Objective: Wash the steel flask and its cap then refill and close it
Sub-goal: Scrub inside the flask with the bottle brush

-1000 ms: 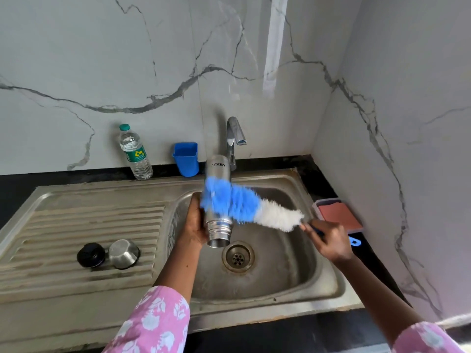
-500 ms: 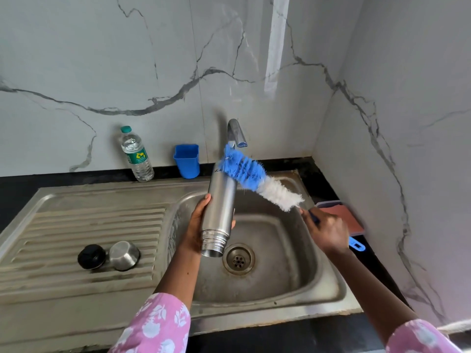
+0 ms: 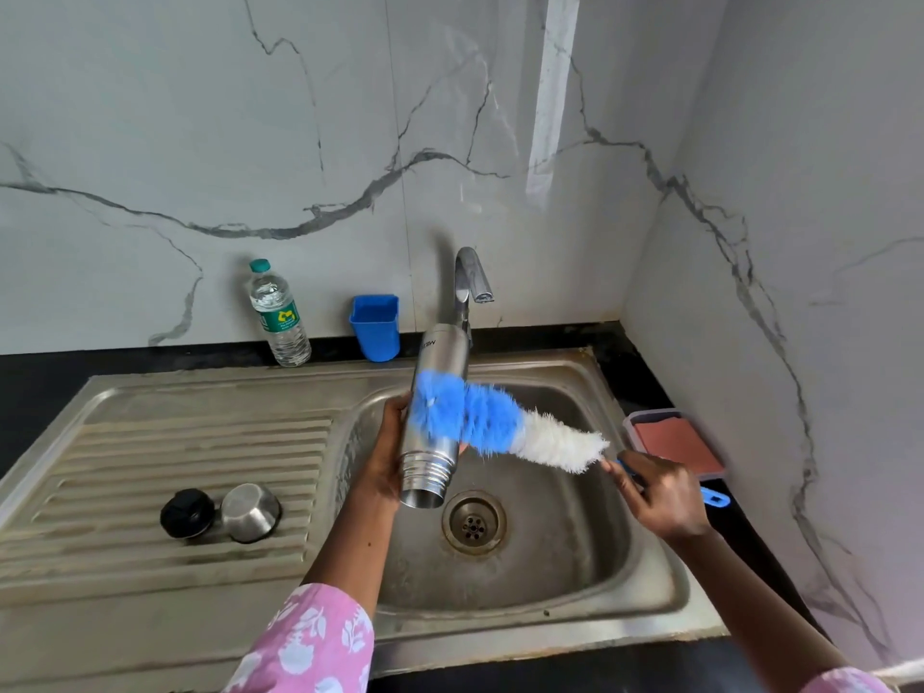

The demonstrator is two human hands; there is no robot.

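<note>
While the left hand grips the steel flask, fingers wrapped just above the threaded neck, the flask hangs over the sink basin. Long axis near upright: mouth down toward the person, base tilted up toward the tap. Right hand closed on the handle of the brush, whose blue bristles lie across the flask's outer wall. Black cap and steel cup on the drainboard, well left of both hands.

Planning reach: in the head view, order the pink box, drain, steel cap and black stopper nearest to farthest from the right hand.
1. pink box, just beyond the right hand
2. drain, in the basin
3. steel cap, on the drainboard
4. black stopper, left of it
</note>
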